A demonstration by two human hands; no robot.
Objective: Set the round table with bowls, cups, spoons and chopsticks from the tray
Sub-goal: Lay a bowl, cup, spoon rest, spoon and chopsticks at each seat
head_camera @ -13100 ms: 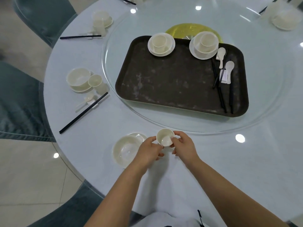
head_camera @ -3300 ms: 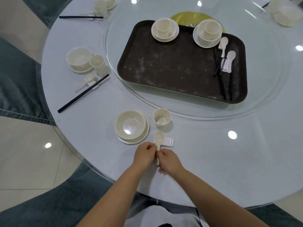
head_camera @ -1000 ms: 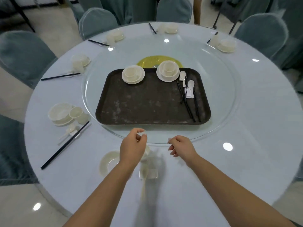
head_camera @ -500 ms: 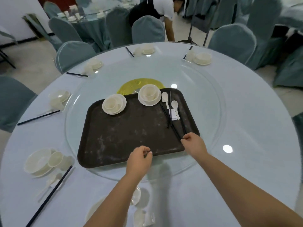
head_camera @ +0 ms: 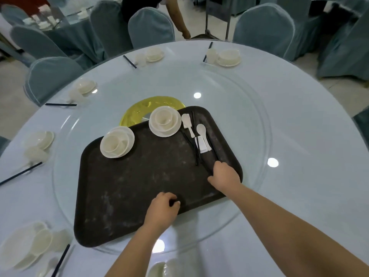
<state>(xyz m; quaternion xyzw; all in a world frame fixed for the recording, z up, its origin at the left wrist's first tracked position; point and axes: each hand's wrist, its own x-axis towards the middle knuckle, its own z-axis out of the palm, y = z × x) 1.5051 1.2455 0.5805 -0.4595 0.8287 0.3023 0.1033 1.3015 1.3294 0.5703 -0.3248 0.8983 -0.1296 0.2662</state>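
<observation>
Currently the step in hand looks like fetching chopsticks for the nearest setting. The right hand (head_camera: 224, 173) lies at the near right corner of the tray (head_camera: 123, 196), fingers curled down over the near ends of the black chopsticks (head_camera: 196, 150); whether they are actually pinched I cannot tell. The left hand (head_camera: 162, 209) hovers over the tray's near edge, fingers loosely curled, holding nothing visible. The tray sits on the glass turntable (head_camera: 249, 120) and carries 2 bowl-and-cup stacks (head_camera: 116, 141) (head_camera: 164, 120), 2 white spoons (head_camera: 201, 130) and the chopsticks. Settings already stand round the round table (head_camera: 299, 136). Next move, as I judge it: separate 1 pair from the crossed sticks, lift it clear of the spoons, and lay it beside the near bowl at bottom edge.
</observation>
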